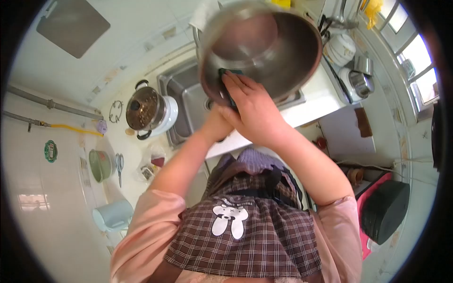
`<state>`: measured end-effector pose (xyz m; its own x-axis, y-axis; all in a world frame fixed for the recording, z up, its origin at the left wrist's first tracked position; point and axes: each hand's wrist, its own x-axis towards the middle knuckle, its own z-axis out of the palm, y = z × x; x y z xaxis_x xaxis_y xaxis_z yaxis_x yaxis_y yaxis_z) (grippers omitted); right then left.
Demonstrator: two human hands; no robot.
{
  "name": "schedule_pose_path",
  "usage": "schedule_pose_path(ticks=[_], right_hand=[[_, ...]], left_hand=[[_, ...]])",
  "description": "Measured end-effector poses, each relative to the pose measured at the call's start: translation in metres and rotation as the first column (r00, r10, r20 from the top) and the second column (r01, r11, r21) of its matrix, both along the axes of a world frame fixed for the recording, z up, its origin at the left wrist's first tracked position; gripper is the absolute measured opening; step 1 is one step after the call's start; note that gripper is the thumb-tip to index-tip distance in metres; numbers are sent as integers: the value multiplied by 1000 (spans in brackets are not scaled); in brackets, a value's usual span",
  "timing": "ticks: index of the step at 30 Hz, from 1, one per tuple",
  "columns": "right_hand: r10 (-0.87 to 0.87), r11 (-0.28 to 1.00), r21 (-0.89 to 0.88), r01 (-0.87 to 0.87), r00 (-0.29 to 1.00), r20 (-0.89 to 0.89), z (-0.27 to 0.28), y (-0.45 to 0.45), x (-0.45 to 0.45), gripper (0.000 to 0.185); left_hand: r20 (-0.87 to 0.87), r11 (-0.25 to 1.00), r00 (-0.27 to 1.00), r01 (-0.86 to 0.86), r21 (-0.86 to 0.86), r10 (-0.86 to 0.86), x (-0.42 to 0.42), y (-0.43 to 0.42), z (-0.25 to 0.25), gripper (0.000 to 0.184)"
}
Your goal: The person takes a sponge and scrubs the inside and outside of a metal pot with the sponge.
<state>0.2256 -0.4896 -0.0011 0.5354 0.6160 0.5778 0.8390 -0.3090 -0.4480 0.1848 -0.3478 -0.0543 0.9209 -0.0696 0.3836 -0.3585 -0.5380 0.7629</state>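
A large metal pot (288, 56) is tilted up over the sink, its open mouth facing me. My left hand (218, 124) is closed at its near rim, partly covered by my other hand. Inside the pot lies my right hand (252, 104), fingers pressed to the lower left inner wall. Beneath those fingertips shows the edge of a dark green scouring pad (231, 71). Below and left of the pot is the steel sink (181, 89).
Left of the sink stands a lidded pot (145, 108) with black handles. Scissors (120, 165), a green bowl (100, 165) and a pale blue jug (113, 215) line the left side. At right are stacked white bowls (340, 48) and metal cups (362, 84).
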Motion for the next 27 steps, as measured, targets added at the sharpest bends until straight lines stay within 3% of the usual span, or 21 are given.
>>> schedule_pose_path(ticks=[2,4,7,8,11,15,21,24,27], right_hand=[[-81,994,-77,83,996,28,-1,7,-6,63],[28,1000,-7,-29,997,-67,10,8,-15,57],[141,986,111,-127,983,-121,15,7,-29,43],[166,979,140,-148,978,-127,14,7,-32,41],[202,969,150,-194,978,-42,13,3,-40,42],[104,988,118,-98,993,-47,18,5,-50,35],[150,987,-56,-148,988,21,23,-7,-59,36],[159,987,-31,-161,986,-50,16,-4,-59,39],[156,988,7,-156,984,-82,18,6,-59,41]], left_hand=[[-30,999,999,33,20,-32,-7,5,-12,54],[-43,1000,999,-19,-20,18,-22,5,-1,50],[47,937,994,-113,330,104,-24,24,-34,44],[42,978,992,-121,170,115,-23,25,-31,38],[-80,998,995,-53,-19,51,-25,29,-18,34],[-98,984,993,-83,-159,68,-40,17,11,24],[-38,989,996,-78,122,83,-36,32,-11,19],[-201,980,979,62,190,-23,-38,36,-21,34],[-250,966,966,121,230,-61,-42,24,-27,39]])
